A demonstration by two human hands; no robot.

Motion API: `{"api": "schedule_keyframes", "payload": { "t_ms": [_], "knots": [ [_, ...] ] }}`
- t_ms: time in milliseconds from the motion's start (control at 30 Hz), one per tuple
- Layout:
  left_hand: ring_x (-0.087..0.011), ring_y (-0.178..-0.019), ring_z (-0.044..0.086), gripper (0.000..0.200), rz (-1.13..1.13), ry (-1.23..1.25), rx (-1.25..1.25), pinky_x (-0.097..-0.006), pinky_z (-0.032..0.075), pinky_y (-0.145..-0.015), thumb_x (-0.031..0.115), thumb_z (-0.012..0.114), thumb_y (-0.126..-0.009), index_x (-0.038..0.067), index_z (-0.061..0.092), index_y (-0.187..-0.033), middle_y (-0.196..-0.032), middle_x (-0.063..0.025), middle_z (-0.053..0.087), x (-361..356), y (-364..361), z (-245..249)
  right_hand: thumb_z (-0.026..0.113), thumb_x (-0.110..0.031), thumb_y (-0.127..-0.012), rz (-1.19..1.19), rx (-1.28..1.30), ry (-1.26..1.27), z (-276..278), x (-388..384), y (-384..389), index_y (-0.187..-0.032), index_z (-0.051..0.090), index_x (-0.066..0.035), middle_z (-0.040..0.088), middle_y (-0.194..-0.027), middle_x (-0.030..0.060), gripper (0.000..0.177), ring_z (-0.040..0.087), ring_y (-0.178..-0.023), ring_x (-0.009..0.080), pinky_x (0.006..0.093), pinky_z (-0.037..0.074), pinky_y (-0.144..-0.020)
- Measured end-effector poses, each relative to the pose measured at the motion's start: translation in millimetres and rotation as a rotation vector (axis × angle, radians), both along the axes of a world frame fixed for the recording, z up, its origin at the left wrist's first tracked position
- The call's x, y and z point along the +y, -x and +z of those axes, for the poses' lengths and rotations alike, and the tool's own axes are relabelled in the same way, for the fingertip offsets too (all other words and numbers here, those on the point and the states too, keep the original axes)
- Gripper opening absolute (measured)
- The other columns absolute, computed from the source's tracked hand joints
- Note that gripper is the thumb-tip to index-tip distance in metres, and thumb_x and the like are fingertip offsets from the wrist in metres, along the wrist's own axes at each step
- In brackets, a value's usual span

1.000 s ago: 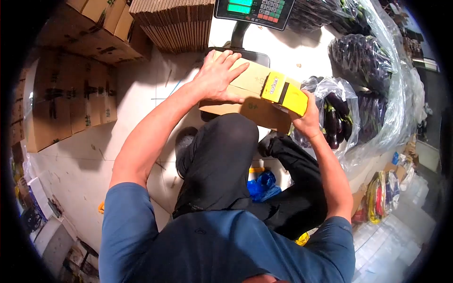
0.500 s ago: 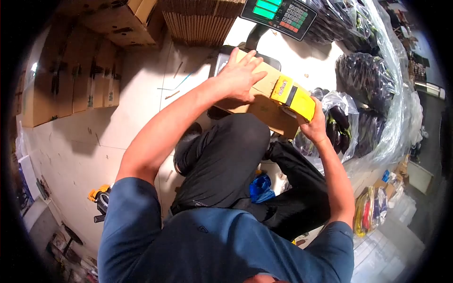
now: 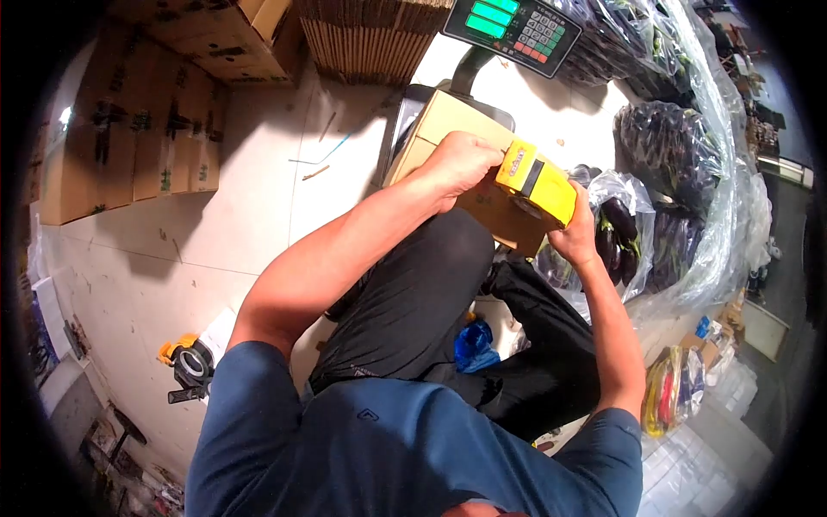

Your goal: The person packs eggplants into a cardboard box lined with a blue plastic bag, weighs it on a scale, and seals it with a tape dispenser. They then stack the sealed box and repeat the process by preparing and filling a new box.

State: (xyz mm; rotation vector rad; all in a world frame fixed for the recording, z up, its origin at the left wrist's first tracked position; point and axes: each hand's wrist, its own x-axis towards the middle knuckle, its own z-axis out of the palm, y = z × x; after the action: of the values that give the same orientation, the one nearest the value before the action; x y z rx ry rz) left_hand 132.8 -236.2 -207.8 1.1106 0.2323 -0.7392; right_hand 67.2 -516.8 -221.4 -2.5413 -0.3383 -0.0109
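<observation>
A closed cardboard box [image 3: 431,129] lies on the platform of a weighing scale [image 3: 401,129], in front of my bent knees. My right hand [image 3: 575,228] is wrapped round the far end of a yellow tape dispenser [image 3: 538,183], which is over the box's right side. My left hand [image 3: 465,165] is closed over the box's top, its fingertips at the dispenser's left end. What those fingertips pinch, if anything, is too small to make out.
The scale's display [image 3: 514,33] stands behind the box. Bagged eggplants [image 3: 616,233] lie at right, under clear plastic. Stacked flat cartons [image 3: 370,39] are at the back, cardboard boxes [image 3: 129,129] at left. Another tape dispenser [image 3: 191,362] lies on the floor near my left elbow.
My left hand has gone from spread flat on the box to closed, and has moved slightly nearer the tape dispenser's end. My right hand has barely moved.
</observation>
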Motion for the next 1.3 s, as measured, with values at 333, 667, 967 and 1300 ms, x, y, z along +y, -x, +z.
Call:
{"api": "schedule_keyframes", "payload": {
  "t_ms": [333,667,967,1300],
  "knots": [
    [-0.0131,-0.067,0.063,0.019,0.037,-0.212,-0.099,-0.029,0.051,-0.062,0.016,0.068,-0.093,-0.002,0.074,-0.091,-0.079,-0.0062,0.071,-7.4,-4.2,-4.3,0.073,0.003,-0.069,-0.007,0.002,-0.022,6.2,2.6,0.0,-0.135,0.044,-0.003,0.057,-0.119,0.0211,0.072,0.06,-0.112,0.04,0.0423,0.05,-0.097],
    [-0.0156,-0.063,0.063,0.019,0.333,-0.708,-0.794,-0.0323,0.051,-0.06,0.02,0.065,-0.096,0.003,0.07,-0.091,-0.077,-0.0062,0.068,75.8,-18.2,17.0,0.08,-0.016,-0.083,-0.064,0.046,-0.037,-7.3,-20.1,9.0,-0.129,0.047,-0.001,0.062,-0.113,0.0178,0.058,0.064,-0.105,0.0306,0.0379,0.051,-0.091],
    [-0.0086,-0.054,0.05,0.025,0.403,-0.614,-0.313,-0.0257,0.042,-0.051,0.026,0.061,-0.101,0.004,0.064,-0.089,-0.069,0.0006,0.057,162.5,-40.5,-88.7,0.073,-0.003,-0.078,-0.02,0.059,0.11,17.8,7.5,-0.4,-0.127,0.045,0.004,0.055,-0.113,0.0266,0.057,0.059,-0.106,0.0464,0.0452,0.051,-0.09],
    [-0.0223,-0.076,0.066,0.032,0.362,-0.764,-0.448,-0.0381,0.051,-0.071,0.032,0.061,-0.099,0.001,0.067,-0.094,-0.08,-0.0133,0.07,161.9,-38.9,-172.5,0.075,-0.006,-0.081,-0.099,0.156,0.283,43.2,49.5,-13.0,-0.128,0.049,0.001,0.062,-0.11,0.0256,0.053,0.064,-0.104,0.043,0.0441,0.052,-0.089]
  ]
}}
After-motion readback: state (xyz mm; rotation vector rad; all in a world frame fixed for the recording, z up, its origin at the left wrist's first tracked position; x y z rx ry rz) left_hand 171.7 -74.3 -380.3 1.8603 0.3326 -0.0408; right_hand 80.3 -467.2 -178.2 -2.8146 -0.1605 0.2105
